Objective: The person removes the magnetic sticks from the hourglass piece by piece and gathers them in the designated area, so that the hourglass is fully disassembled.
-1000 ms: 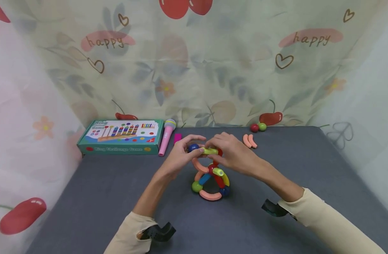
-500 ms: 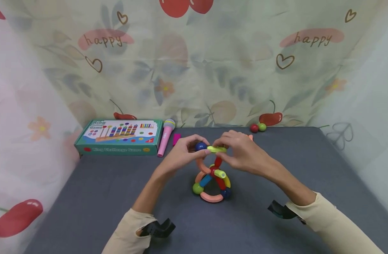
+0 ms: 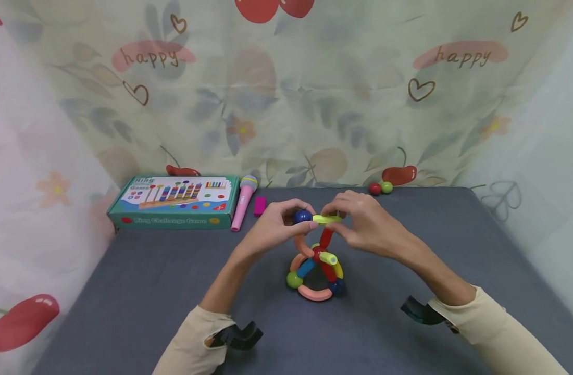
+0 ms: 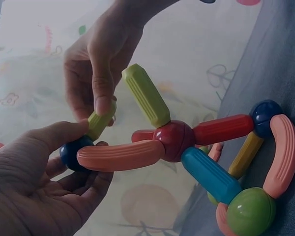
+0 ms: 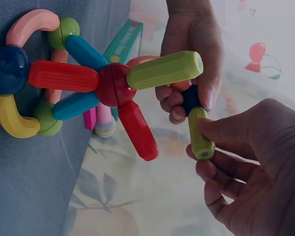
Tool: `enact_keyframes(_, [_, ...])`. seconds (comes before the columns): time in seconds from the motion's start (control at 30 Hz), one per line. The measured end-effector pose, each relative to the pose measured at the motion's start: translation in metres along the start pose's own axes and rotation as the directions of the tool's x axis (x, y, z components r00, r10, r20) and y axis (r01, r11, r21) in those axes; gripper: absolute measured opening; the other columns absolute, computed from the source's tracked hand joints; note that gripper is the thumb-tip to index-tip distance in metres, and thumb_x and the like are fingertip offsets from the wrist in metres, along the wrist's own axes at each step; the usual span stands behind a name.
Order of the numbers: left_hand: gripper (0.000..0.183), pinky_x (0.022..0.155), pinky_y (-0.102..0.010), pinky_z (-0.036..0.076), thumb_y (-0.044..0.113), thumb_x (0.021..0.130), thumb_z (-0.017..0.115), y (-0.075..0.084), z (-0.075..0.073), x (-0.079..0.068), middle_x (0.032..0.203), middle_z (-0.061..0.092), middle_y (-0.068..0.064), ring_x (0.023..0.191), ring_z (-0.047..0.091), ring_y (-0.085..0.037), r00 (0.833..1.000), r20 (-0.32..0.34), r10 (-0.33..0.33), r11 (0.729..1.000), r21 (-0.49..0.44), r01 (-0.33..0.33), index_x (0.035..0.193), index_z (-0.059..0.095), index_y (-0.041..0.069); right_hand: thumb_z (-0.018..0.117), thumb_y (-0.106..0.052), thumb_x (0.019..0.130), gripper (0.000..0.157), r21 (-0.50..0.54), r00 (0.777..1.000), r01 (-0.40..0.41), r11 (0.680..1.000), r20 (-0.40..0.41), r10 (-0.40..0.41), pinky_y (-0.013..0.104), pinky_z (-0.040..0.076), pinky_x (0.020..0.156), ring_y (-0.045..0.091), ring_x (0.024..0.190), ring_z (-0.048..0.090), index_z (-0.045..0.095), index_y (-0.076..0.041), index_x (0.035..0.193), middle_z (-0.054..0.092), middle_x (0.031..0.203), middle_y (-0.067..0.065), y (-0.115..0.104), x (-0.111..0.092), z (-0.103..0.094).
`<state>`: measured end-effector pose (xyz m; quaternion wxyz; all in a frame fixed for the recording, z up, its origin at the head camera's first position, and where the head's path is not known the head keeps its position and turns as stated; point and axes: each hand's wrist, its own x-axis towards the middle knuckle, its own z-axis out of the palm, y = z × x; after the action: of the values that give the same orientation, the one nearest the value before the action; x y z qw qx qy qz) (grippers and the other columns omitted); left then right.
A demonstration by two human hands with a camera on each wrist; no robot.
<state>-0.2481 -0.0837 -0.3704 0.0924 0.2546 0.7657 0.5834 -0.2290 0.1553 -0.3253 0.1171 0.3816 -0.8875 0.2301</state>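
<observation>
My left hand (image 3: 274, 229) holds a dark blue ball (image 3: 302, 216) between thumb and fingers. My right hand (image 3: 368, 224) pinches a straight lime-green magnetic stick (image 5: 199, 132), whose far end meets that ball. A curved pink stick (image 4: 123, 156) runs from the blue ball to a red ball (image 4: 174, 141) in the middle of the toy structure. From the red ball, a red stick (image 5: 140, 130) rises with its upper end free, and another lime-green stick (image 4: 146, 96) juts out. The base below has green balls (image 4: 250, 211), a blue ball (image 3: 336, 286) and straight and curved sticks.
On the table (image 3: 174, 291), a boxed ring game (image 3: 174, 203) stands at the back left, beside a pink toy microphone (image 3: 244, 203) and a magenta block (image 3: 260, 207). A red ball (image 3: 374, 188) and a green ball (image 3: 387, 187) sit along the back edge.
Both hands have shifted slightly right with the blue ball and lime-green stick. More of the upright red stick shows below the right hand, which now hides the loose pink curved sticks behind it.
</observation>
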Motion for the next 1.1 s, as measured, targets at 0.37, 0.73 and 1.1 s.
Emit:
enact_keyframes(0.37, [0.022, 0.075, -0.026, 0.054, 0.022, 0.098, 0.074, 0.002, 0.000, 0.002, 0.104, 0.073, -0.010, 0.087, 0.071, -0.029, 1.000, 0.002, -0.002, 1.000, 0.006, 0.002, 0.116, 0.070, 0.011, 0.080, -0.003, 0.089, 0.018, -0.075, 0.999, -0.029, 0.997, 0.013, 0.030, 0.037, 0.055, 0.081, 0.018, 0.090, 0.064, 0.078, -0.008, 0.106, 0.074, 0.098, 0.004, 0.001, 0.003, -0.006])
enact_keyframes(0.73, [0.023, 0.083, -0.044, 0.058, 0.021, 0.097, 0.076, 0.000, -0.015, -0.003, 0.109, 0.074, -0.008, 0.092, 0.071, -0.021, 0.999, 0.033, -0.007, 0.996, 0.086, 0.004, 0.118, 0.071, 0.015, 0.080, -0.001, 0.087, 0.018, -0.124, 0.966, -0.247, 0.961, -0.115, 0.233, 0.039, 0.053, 0.074, 0.025, 0.086, 0.066, 0.076, -0.005, 0.105, 0.075, 0.096, 0.009, 0.040, -0.018, -0.041])
enact_keyframes(1.1, [0.028, 0.081, -0.034, 0.056, 0.028, 0.100, 0.073, 0.008, -0.027, 0.003, 0.115, 0.071, -0.007, 0.092, 0.069, -0.021, 0.986, 0.151, -0.078, 0.979, 0.198, 0.047, 0.125, 0.071, 0.017, 0.075, -0.014, 0.093, 0.021, -0.055, 0.842, -0.526, 0.848, 0.108, 0.529, 0.041, 0.056, 0.070, 0.023, 0.078, 0.069, 0.069, 0.003, 0.104, 0.074, 0.092, 0.017, 0.107, -0.040, -0.011])
